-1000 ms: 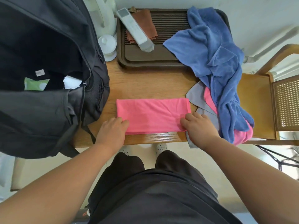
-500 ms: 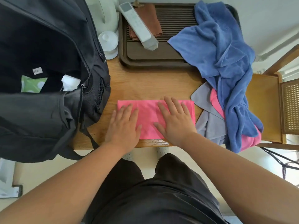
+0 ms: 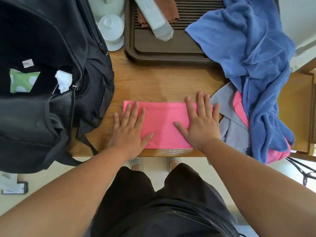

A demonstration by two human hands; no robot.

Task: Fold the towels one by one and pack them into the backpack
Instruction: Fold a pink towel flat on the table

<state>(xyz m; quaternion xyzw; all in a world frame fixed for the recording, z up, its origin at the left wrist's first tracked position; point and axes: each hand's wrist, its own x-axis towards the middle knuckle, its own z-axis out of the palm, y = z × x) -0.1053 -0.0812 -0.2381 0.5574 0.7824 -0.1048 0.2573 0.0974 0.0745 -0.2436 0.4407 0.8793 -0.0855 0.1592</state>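
Wooden surface (image 3: 153,82), viewed from above; the person stands at its near edge.

Nearest: pink towel (image 3: 164,124), folded into a flat rectangular strip. Its long side runs along the near edge, and it lies between the backpack and the loose pile. Left hand (image 3: 130,132) lies flat on the strip's left end, fingers straight and spread, little finger off the cloth on bare wood. Right hand (image 3: 200,124) lies flat on the right end, also spread, fingertips reaching past the far edge. Neither hand grips anything; both press palm-down.

Left: black backpack (image 3: 42,108), main zip open. A green spotted item and something white show inside.

Right: unfolded pile. Grey towel (image 3: 230,130) touches the strip's right end. A second pink cloth (image 3: 240,108) lies partly under the blue towel (image 3: 248,57), which drapes from the far tray down over the near edge.

Far: brown tray (image 3: 171,53) carrying a white remote-like bar (image 3: 153,16) and a brown cloth (image 3: 171,12). A white lidded cup (image 3: 112,29) stands just left of it.

Handling (judgement): the towel looks thin, light and limp, with no stiffness, so the layers would likely slide apart if it were lifted by one corner. The smooth weave probably slips on varnished wood. Not fragile.

Suggested hold: pinch all layers at both short ends for a further fold. For the carry to the backpack, slide one flat hand beneath and clamp from above with the other.
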